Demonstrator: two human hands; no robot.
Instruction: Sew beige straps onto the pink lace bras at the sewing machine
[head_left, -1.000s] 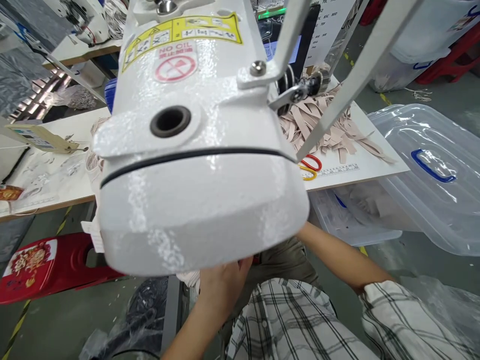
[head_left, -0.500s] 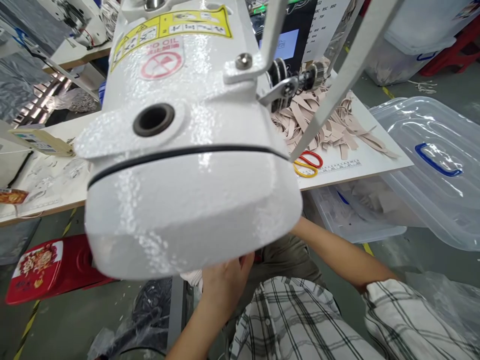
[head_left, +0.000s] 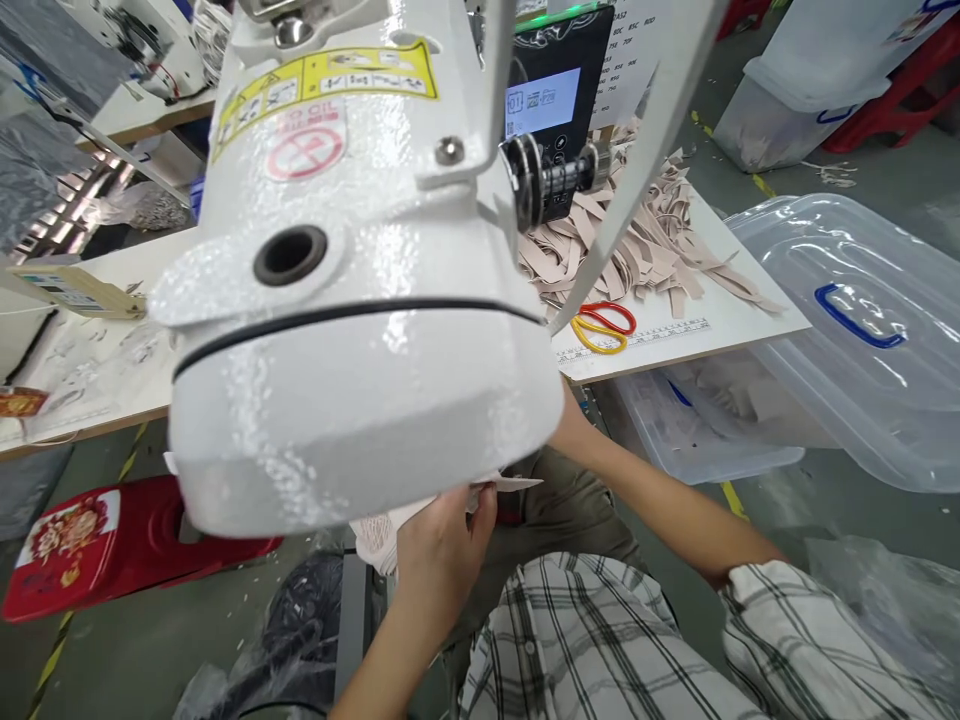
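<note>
The white sewing machine head point(head_left: 360, 420) fills the middle of the view and hides the space behind and under its front. Below its lower edge, my left hand point(head_left: 442, 540) is closed, thumb against fingers, on a beige fabric strip point(head_left: 517, 484) whose pointed end sticks out to the right. On the other side of this hand hangs a bunch of beige strips point(head_left: 375, 540), partly covered by the machine. My right hand point(head_left: 571, 420) reaches behind the machine's right corner; only its wrist end shows and its fingers are hidden.
A pile of beige strips point(head_left: 637, 240) lies on the white table point(head_left: 720, 350), near red-and-yellow-handled scissors point(head_left: 604, 328) and a printed ruler. A lit control panel point(head_left: 555, 110) stands behind. Clear plastic bins point(head_left: 855, 400) are at right, a red stool point(head_left: 82, 560) at left.
The view has shifted slightly, so the machine covers less at right. The beige strip and the bunch by my left hand now show more. My right forearm reaches farther up and left.
</note>
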